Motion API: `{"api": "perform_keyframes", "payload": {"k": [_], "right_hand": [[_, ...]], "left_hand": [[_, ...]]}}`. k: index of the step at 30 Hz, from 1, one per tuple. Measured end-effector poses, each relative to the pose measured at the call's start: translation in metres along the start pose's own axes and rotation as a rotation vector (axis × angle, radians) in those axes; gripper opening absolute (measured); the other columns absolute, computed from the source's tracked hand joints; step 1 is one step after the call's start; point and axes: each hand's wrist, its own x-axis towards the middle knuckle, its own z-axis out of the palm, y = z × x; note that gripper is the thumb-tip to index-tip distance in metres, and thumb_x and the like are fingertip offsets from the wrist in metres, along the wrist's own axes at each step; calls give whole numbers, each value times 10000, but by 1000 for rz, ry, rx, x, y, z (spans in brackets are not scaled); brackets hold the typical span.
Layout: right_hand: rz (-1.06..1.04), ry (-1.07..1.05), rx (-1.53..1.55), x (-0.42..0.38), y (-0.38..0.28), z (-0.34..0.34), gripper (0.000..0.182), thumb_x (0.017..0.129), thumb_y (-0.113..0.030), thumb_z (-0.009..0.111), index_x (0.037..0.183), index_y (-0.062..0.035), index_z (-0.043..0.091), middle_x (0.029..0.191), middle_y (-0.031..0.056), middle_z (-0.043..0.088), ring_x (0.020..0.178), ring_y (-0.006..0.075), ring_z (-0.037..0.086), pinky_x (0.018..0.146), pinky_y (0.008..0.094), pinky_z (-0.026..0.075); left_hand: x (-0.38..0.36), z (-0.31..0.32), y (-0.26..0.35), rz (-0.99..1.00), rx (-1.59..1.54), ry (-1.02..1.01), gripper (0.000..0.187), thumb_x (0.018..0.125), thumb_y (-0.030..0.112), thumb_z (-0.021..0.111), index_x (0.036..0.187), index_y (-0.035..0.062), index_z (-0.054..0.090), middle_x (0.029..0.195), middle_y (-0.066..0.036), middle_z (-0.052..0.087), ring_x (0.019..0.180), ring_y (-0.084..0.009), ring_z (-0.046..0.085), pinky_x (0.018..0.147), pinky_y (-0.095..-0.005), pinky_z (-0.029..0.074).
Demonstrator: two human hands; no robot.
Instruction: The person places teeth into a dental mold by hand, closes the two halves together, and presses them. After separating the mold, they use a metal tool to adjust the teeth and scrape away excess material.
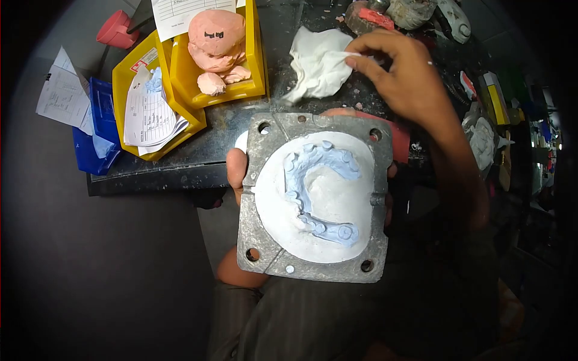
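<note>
My left hand (236,169) supports a square grey metal dental flask (260,225) from beneath, its thumb on the left edge and fingertips just showing at the right edge. White plaster (337,198) fills the flask's round opening. Set in the plaster is a pale blue horseshoe-shaped dental arch (298,180) with tooth stumps. Beyond the flask, my right hand (394,72) pinches the edge of a crumpled white cloth (317,63) between thumb and fingers. Most of the left palm is hidden under the flask.
On the dark bench (211,138), a yellow bin (257,54) holds pink putty-like lumps (218,39). Another yellow bin (123,78) holds papers (150,117), near a blue bin (90,150). A pink cup (114,29) is far left. Assorted clutter lines the right, including a whitish lump (481,141).
</note>
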Motion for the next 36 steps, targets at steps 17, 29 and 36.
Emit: {"api": "perform_keyframes", "payload": {"k": [17,29,36], "right_hand": [[-434,-53,153,-42,-58,-32,140,691,19,819,800,-13,736,757,61,669,725,182,606,589,313,468],[-47,-242,647,-27,-50,-64,273,858,-33,762,1119,28,707,832,-19,644,747,41,563,695,197,430],[-24,215,-154,-10,-15,-30,362,951,-159,719,1289,-34,683,1149,83,688,1015,150,631,808,269,488]], "left_hand": [[-1,-23,-15,404,-98,-14,948,922,733,541,1570,58,385,1484,-245,521,1294,-401,572,1051,-562,501],[4,-15,-13,301,-148,40,1021,883,616,624,1582,-41,275,1478,-276,515,1311,-389,588,1113,-510,494],[12,-9,-7,102,174,110,1175,804,784,636,1591,-10,275,1470,-342,487,1274,-446,601,1048,-579,530]]}}
